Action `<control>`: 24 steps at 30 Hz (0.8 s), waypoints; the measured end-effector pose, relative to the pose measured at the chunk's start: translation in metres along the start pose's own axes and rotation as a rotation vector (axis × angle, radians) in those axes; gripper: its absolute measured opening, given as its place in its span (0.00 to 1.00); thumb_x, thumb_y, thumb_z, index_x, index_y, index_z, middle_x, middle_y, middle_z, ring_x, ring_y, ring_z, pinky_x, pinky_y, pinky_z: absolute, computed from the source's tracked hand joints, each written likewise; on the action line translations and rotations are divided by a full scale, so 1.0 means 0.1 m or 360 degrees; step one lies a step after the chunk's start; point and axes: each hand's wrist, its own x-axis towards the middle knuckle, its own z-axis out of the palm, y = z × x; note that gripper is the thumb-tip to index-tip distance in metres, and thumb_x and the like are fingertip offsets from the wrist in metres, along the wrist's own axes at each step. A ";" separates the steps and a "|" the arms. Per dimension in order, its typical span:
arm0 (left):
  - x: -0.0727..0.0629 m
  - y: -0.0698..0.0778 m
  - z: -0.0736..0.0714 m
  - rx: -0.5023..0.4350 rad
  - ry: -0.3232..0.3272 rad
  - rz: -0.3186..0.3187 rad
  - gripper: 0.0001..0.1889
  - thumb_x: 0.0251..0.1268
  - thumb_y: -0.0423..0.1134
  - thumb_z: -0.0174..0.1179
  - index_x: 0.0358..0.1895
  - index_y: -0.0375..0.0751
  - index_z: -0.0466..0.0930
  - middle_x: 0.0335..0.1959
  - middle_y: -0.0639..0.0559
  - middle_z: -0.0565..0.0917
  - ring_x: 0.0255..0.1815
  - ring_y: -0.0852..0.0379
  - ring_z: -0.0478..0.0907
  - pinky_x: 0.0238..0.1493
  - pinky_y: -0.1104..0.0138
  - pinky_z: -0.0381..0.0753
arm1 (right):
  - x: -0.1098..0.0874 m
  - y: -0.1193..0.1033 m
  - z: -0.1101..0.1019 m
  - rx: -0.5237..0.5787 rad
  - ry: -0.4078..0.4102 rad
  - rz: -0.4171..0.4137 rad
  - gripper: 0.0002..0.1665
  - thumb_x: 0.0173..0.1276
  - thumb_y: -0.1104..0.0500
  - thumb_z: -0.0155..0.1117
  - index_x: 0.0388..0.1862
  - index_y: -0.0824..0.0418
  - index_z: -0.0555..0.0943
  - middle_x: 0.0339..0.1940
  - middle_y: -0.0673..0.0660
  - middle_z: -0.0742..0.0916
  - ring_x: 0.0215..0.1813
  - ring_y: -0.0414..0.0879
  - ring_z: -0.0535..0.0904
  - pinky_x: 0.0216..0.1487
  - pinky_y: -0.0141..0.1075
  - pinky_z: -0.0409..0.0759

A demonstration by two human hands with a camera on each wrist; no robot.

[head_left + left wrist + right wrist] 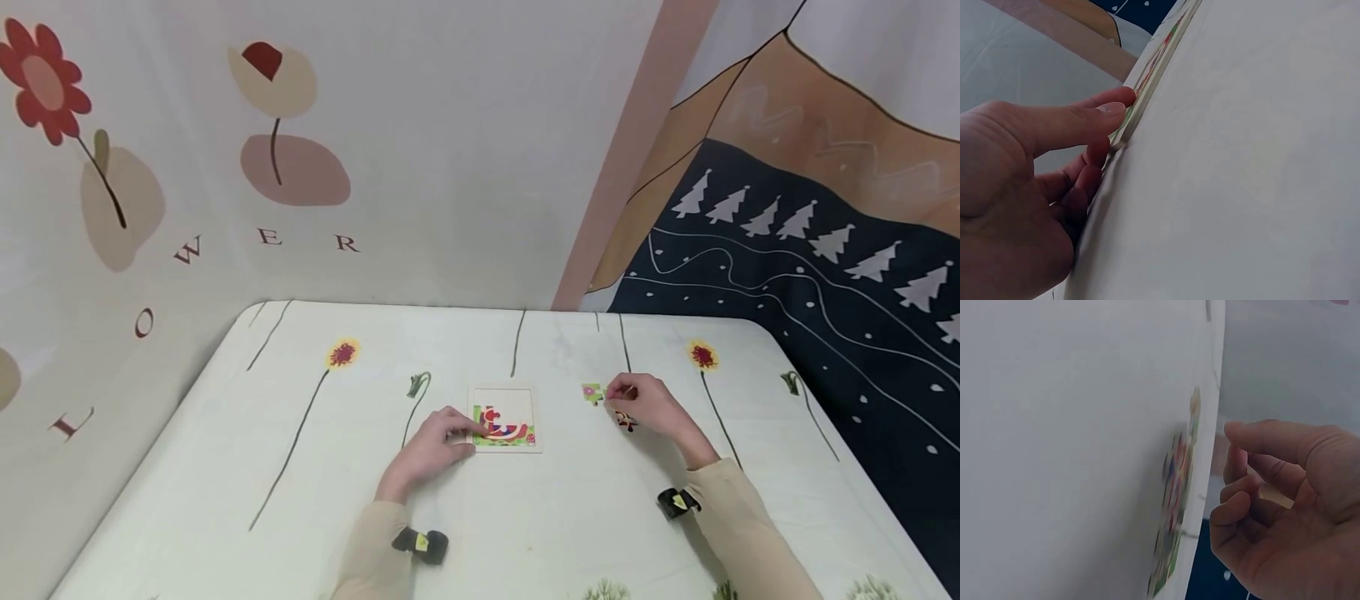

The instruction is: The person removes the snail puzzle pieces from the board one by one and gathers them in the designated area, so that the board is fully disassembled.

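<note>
A square jigsaw board (517,398) with a pale frame lies on the table, its lower part filled with colourful pieces. At its left side is my left hand (437,442), index finger over the filled pieces and thumb at the near left corner. In the left wrist view, the thumb and index finger of my left hand (1041,144) lie along the board's edge (1147,94). My right hand (648,404) hovers over loose jigsaw pieces (1175,481), fingers bent, with nothing visible between them. A green piece with a pink flower (592,392) lies left of its fingertips; a dark patterned piece (625,422) lies below it.
The white tablecloth (300,483) has printed flowers and stems. A pale curtain (450,167) hangs behind the table, and a dark cloth with printed trees (825,275) hangs at the right. Both wrists carry black straps.
</note>
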 end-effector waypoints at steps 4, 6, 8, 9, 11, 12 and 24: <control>0.01 0.00 -0.01 -0.0012 0.0009 0.0005 0.13 0.57 0.28 0.64 0.45 0.44 0.86 0.41 0.53 0.75 0.47 0.53 0.71 0.52 0.52 0.69 | 0.07 -0.13 0.11 0.0064 -0.0037 -0.0039 0.02 0.65 0.67 0.62 0.34 0.64 0.82 0.29 0.52 0.80 0.28 0.45 0.71 0.25 0.35 0.70; 0.02 0.00 -0.01 -0.0022 0.0014 0.0013 0.13 0.57 0.28 0.63 0.45 0.44 0.87 0.40 0.53 0.76 0.47 0.53 0.71 0.53 0.52 0.69 | 0.10 -0.18 0.17 0.0083 -0.0050 -0.0072 0.02 0.65 0.67 0.62 0.34 0.64 0.82 0.29 0.52 0.81 0.29 0.45 0.72 0.26 0.35 0.71; 0.02 -0.01 0.00 -0.0026 0.0018 0.0022 0.13 0.57 0.27 0.63 0.45 0.44 0.87 0.40 0.53 0.76 0.46 0.53 0.72 0.52 0.52 0.70 | 0.14 -0.22 0.23 0.0084 -0.0051 -0.0116 0.02 0.64 0.68 0.63 0.33 0.63 0.82 0.28 0.52 0.81 0.30 0.45 0.72 0.28 0.36 0.71; 0.02 -0.01 0.00 -0.0028 0.0021 0.0026 0.13 0.57 0.27 0.63 0.44 0.43 0.87 0.40 0.53 0.76 0.46 0.53 0.72 0.52 0.52 0.70 | 0.16 -0.24 0.26 0.0088 -0.0052 -0.0133 0.03 0.63 0.69 0.63 0.32 0.63 0.82 0.28 0.52 0.81 0.30 0.45 0.72 0.29 0.36 0.71; 0.03 -0.01 0.00 -0.0026 0.0028 0.0027 0.12 0.57 0.28 0.63 0.44 0.43 0.87 0.39 0.53 0.76 0.45 0.54 0.72 0.51 0.53 0.70 | 0.20 -0.29 0.33 0.0112 -0.0066 -0.0152 0.03 0.63 0.69 0.63 0.32 0.63 0.82 0.28 0.51 0.81 0.30 0.45 0.72 0.30 0.36 0.71; 0.03 -0.01 0.00 -0.0026 0.0034 0.0026 0.12 0.57 0.28 0.63 0.44 0.43 0.87 0.39 0.53 0.76 0.45 0.54 0.72 0.51 0.53 0.70 | 0.21 -0.31 0.36 0.0126 -0.0074 -0.0156 0.03 0.63 0.69 0.63 0.32 0.63 0.82 0.28 0.51 0.81 0.30 0.45 0.72 0.30 0.35 0.71; 0.06 0.03 0.05 -0.0009 0.0130 -0.0093 0.10 0.54 0.27 0.65 0.39 0.44 0.88 0.36 0.53 0.77 0.42 0.53 0.72 0.48 0.54 0.71 | 0.34 -0.52 0.63 0.0175 -0.0179 -0.0211 0.01 0.63 0.66 0.65 0.33 0.63 0.83 0.29 0.50 0.81 0.32 0.43 0.73 0.36 0.36 0.71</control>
